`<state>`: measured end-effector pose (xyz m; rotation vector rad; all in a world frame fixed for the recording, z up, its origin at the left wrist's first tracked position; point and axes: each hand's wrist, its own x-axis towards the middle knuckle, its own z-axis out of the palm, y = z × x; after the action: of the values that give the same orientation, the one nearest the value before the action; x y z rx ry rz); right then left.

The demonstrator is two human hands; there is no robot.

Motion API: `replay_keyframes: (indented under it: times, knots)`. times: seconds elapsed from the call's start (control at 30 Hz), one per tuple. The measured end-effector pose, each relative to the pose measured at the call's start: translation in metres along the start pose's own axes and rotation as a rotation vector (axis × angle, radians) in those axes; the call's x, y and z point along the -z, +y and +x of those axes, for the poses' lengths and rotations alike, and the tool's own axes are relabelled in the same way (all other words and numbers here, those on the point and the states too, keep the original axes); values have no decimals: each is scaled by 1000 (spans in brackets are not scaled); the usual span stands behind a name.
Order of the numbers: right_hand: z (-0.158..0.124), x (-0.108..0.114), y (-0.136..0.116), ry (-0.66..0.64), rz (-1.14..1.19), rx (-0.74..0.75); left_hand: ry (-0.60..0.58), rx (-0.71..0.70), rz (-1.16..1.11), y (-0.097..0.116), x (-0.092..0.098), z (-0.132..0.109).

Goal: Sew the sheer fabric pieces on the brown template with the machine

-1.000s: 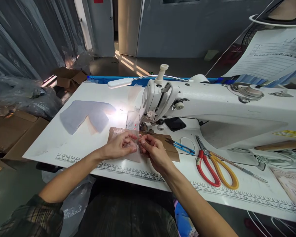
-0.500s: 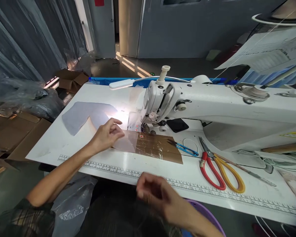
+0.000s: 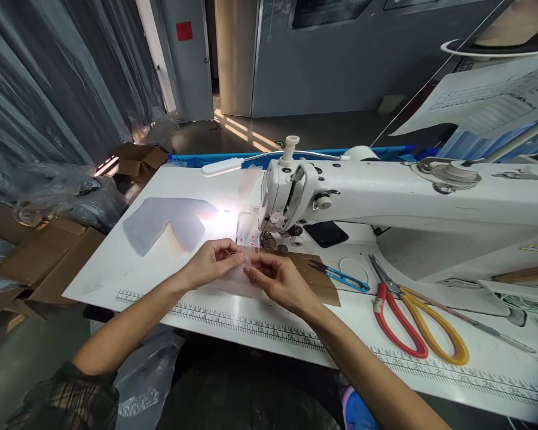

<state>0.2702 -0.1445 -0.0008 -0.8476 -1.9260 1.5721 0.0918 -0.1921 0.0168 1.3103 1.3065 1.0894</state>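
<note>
My left hand (image 3: 215, 261) and my right hand (image 3: 275, 279) meet fingertip to fingertip over a thin translucent piece (image 3: 242, 280) lying on the white sewing table (image 3: 116, 269). Both hands are closed in a pinch; the left grips the translucent piece, and what the right pinches is too small to name. The piece overlaps a brown sheet (image 3: 316, 278) taped in front of the needle. The white sewing machine (image 3: 385, 197) stands just behind the hands, its lamp (image 3: 222, 167) lighting the spot.
A stack of pale grey cut fabric (image 3: 165, 221) lies at the table's left. Blue thread snips (image 3: 341, 276) and red-and-yellow scissors (image 3: 412, 322) lie to the right. A printed ruler (image 3: 260, 325) runs along the front edge. Cardboard boxes (image 3: 40, 257) and plastic bags sit on the floor at left.
My right hand has come back up from below the table edge to meet my left hand. The left hand slid the translucent piece back toward the middle, in front of the needle.
</note>
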Motion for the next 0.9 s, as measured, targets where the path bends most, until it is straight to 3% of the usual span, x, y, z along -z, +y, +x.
replay_keyframes:
  times: [0.2,0.27,0.43,0.5,0.6,0.73,0.9]
  knots:
    - [-1,2,-1,-50,-130,-2,-20,34,-20,-7,-1,0]
    - [-2,1,1,6,-180,34,-52,45,-35,-10,1,0]
    - [-8,-3,10,341,-479,416,-77,115,-149,-11,3,-1]
    - [-9,-6,13,383,-579,530,-72,127,-186,-10,3,-1]
    - [-9,-11,16,390,-560,579,-73,156,-262,-10,1,-2]
    - [-9,-15,13,366,-332,434,-85,188,-305,-11,-1,-4]
    - [-9,-9,5,150,-15,128,-126,109,-182,-11,0,-6]
